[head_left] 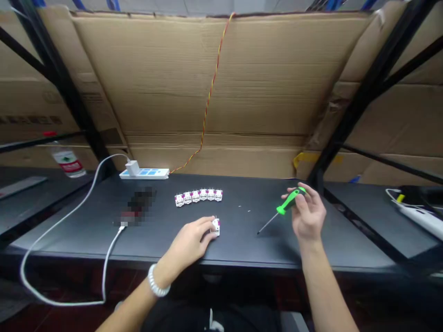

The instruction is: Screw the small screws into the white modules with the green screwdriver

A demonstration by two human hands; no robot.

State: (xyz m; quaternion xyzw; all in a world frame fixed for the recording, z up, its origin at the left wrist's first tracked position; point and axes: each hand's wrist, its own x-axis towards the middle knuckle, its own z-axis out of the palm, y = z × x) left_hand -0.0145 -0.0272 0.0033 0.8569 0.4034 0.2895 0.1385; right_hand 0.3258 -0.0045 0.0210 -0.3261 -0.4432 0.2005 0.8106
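Note:
My left hand (195, 237) rests on the dark tabletop (242, 242), its fingers closed on a small white part with purple edges (216, 227). My right hand (309, 211) is raised over the table and grips a screwdriver (288, 201) by its green handle. The metal shaft slants down and to the left, with the tip close to the table surface. Beyond my left hand, several similar white and purple parts (199, 196) stand side by side in a slightly curved row. Two tiny light slivers (248, 211) lie between the row and the screwdriver.
A white power strip (152, 174) with a plugged-in charger (132, 167) lies at the back left. Its white cable (74, 210) loops over the front edge to a blurred-out device (136, 207). Cardboard (259, 83) walls the back; black metal posts (346, 120) flank the table. A bottle (69, 159) stands left.

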